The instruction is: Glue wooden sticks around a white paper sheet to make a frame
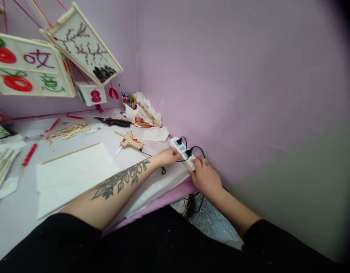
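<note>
Over on the left, loose sticks [68, 131] and a sheet of white paper [75, 178] lie out on the table [16, 227], well apart from the action. Moving right, here's the glue gun [131, 142], lying on its side, its cord running off towards the left wrist. And now the left hand [167, 156], digits up against the long side of the power strip [182, 148]; whether they close underneath, I can't tell. Best use of that hand, I'd judge: brace the body firmly, keep off the sockets and leave slack in the leads so the black plugs [188, 153] aren't tugged loose. The strip itself sits at the table's right-hand edge, just beside the wall [234, 94], sockets facing up; resting or slightly lifted, hard to say. Its long axis slants across the view, one end pointing up and left, away from the wearer, the other down and right. And on that nearer end, furthest right, the right hand [205, 175] is clamped; a steady hold there, I'd say, should stop the strip from twisting or slipping over the edge
</note>
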The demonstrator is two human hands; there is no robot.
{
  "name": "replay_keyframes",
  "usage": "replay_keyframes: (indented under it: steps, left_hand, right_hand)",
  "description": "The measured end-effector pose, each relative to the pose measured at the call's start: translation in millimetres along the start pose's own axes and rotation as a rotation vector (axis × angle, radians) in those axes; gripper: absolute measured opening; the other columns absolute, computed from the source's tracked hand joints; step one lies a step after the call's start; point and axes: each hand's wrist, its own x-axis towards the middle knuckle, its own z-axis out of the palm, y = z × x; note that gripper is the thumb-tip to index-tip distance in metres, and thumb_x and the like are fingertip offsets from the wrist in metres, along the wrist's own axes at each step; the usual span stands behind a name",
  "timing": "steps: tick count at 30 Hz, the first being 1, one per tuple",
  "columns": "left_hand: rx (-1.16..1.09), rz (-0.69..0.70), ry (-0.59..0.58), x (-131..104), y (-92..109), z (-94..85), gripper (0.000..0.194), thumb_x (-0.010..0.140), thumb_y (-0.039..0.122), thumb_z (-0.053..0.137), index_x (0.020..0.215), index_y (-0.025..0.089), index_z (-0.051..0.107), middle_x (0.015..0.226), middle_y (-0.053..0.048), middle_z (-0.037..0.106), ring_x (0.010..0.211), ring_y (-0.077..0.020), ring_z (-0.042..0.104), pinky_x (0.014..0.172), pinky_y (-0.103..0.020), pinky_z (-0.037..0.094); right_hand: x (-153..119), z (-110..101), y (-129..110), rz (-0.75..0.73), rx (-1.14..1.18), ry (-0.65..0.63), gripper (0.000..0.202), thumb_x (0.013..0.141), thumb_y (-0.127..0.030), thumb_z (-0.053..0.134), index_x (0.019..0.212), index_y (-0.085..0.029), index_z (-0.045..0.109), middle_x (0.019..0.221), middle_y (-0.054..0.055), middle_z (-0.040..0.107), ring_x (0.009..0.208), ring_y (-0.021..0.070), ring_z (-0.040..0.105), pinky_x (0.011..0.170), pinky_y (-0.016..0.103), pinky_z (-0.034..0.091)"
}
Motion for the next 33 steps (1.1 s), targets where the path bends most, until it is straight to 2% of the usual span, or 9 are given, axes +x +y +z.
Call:
replay_keyframes:
  steps: [3,6,10,15,19,22,27,31,33]
  left_hand:
    - [-0.013,0.038,-0.003,-2.4,1.0,1.2,0.039,0.086,0.048,0.048,0.097,0.013,0.062,0.096,-0.009,0.070,0.088,-0.0225,0.063,0.079,-0.030,0.048]
    - [-0.024,0.055,0.005,-13.3,5.9,2.1,0.039,0.088,0.045,0.045,0.102,0.013,0.061,0.099,-0.010,0.069,0.090,-0.0232,0.064,0.081,-0.032,0.048]
    - [0.003,0.071,0.084,-43.3,15.9,3.7,0.044,0.085,0.045,0.047,0.114,0.013,0.055,0.102,-0.011,0.067,0.092,-0.0240,0.063,0.084,-0.034,0.049]
    - [0.364,0.299,0.157,-70.1,25.7,8.9,0.041,0.077,0.036,0.059,0.110,0.012,0.055,0.121,-0.016,0.057,0.112,-0.0298,0.053,0.097,-0.041,0.043]
    - [0.483,0.433,0.061,-67.4,20.8,18.9,0.049,0.081,0.038,0.057,0.123,0.013,0.047,0.139,-0.015,0.045,0.130,-0.0308,0.038,0.101,-0.044,0.039]
    - [0.600,0.541,0.017,-64.0,14.9,24.0,0.058,0.081,0.042,0.059,0.130,0.016,0.043,0.148,-0.013,0.035,0.137,-0.0330,0.027,0.103,-0.050,0.035]
    - [0.674,0.535,0.067,-60.7,11.7,20.8,0.056,0.083,0.041,0.057,0.131,0.017,0.043,0.147,-0.015,0.036,0.133,-0.0293,0.036,0.102,-0.049,0.035]
    - [0.629,0.527,0.061,-56.7,12.0,17.6,0.053,0.082,0.040,0.058,0.128,0.015,0.047,0.145,-0.015,0.040,0.131,-0.0293,0.039,0.100,-0.050,0.038]
    - [0.608,0.493,0.042,-56.2,12.6,16.9,0.051,0.081,0.040,0.060,0.123,0.013,0.051,0.137,-0.017,0.049,0.125,-0.0317,0.045,0.100,-0.051,0.037]
  right_hand:
    - [17.0,-14.2,-9.8,0.032,-0.090,-0.148,0.021,0.087,-0.024,0.054,0.106,-0.015,0.049,0.112,0.015,0.052,0.081,0.0207,0.061,0.067,0.028,0.044]
    - [23.6,-14.9,-14.3,0.018,-0.082,-0.147,0.020,0.090,-0.026,0.052,0.106,-0.014,0.048,0.112,0.015,0.051,0.081,0.0198,0.062,0.066,0.027,0.041]
    - [36.4,-14.6,-17.2,0.010,-0.064,-0.150,0.023,0.091,-0.032,0.049,0.107,-0.015,0.047,0.113,0.014,0.050,0.079,0.0189,0.061,0.064,0.027,0.040]
    - [47.9,-16.0,-16.2,-0.020,-0.016,-0.159,0.021,0.089,-0.028,0.051,0.106,-0.016,0.050,0.111,0.012,0.052,0.081,0.0194,0.060,0.065,0.027,0.039]
    - [48.5,-11.3,-5.5,-0.055,0.107,-0.130,0.013,0.087,-0.017,0.047,0.098,-0.014,0.054,0.105,0.011,0.056,0.088,0.0185,0.057,0.072,0.025,0.039]
    - [48.2,-11.2,-1.0,-0.039,0.100,-0.139,0.014,0.087,-0.012,0.043,0.093,-0.014,0.055,0.100,0.011,0.059,0.088,0.0178,0.057,0.073,0.025,0.038]
    - [52.5,-39.7,-13.7,-0.021,-0.042,-0.248,0.022,0.092,-0.018,0.037,0.096,-0.017,0.058,0.098,0.011,0.064,0.079,0.0195,0.060,0.061,0.027,0.034]
    - [59.7,-71.8,-39.8,-0.094,-0.002,-0.068,0.022,0.090,-0.023,0.041,0.099,-0.019,0.061,0.098,0.009,0.066,0.081,0.0195,0.060,0.061,0.027,0.034]
    - [61.6,-77.9,-54.1,-0.127,0.019,-0.062,0.024,0.090,-0.023,0.041,0.100,-0.019,0.062,0.097,0.009,0.066,0.081,0.0188,0.060,0.062,0.026,0.034]
